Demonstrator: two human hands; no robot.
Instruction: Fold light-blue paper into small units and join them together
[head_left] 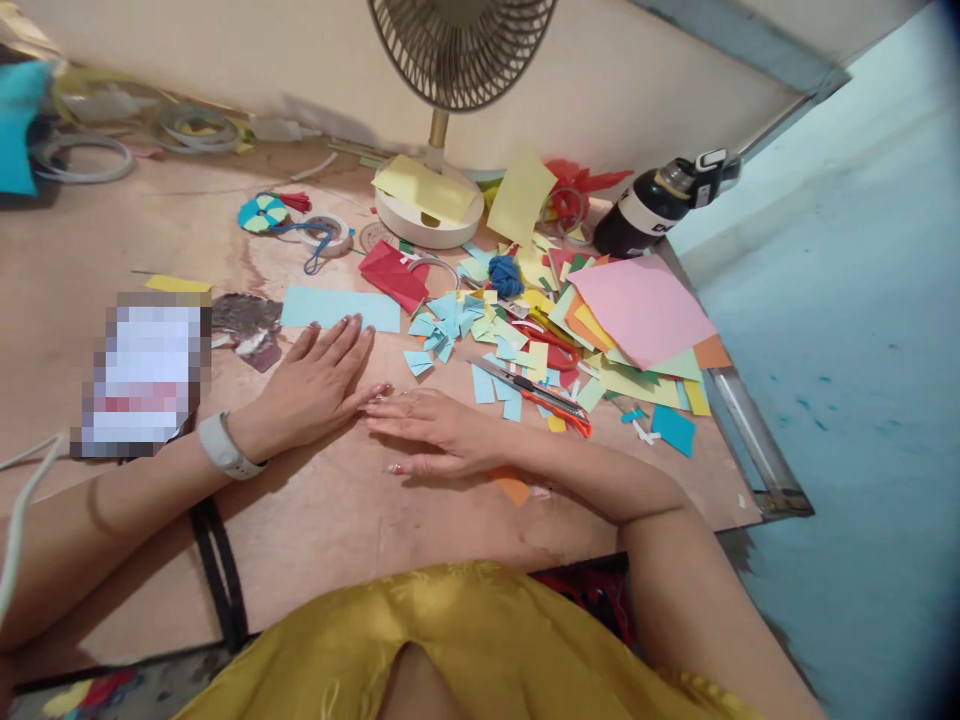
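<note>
My left hand (pixel 319 380) lies flat on the wooden table (pixel 337 520), palm down, fingers stretched out and holding nothing. A white wristband (pixel 223 446) sits on that wrist. My right hand (pixel 435 430) rests flat beside it, fingers extended leftward, the fingertips of both hands almost touching. Just beyond my left fingers lies a light blue paper strip (pixel 341 308). To the right of my right hand is an orange utility knife (pixel 536 395) among several small blue paper scraps (pixel 442 325).
A heap of coloured paper with a large pink sheet (pixel 637 305) fills the right side. A fan (pixel 442 120) stands at the back, a dark bottle (pixel 652 205) near the right edge. Tape rolls (pixel 330 235), a red folded paper (pixel 394 275), blue yarn (pixel 506 275).
</note>
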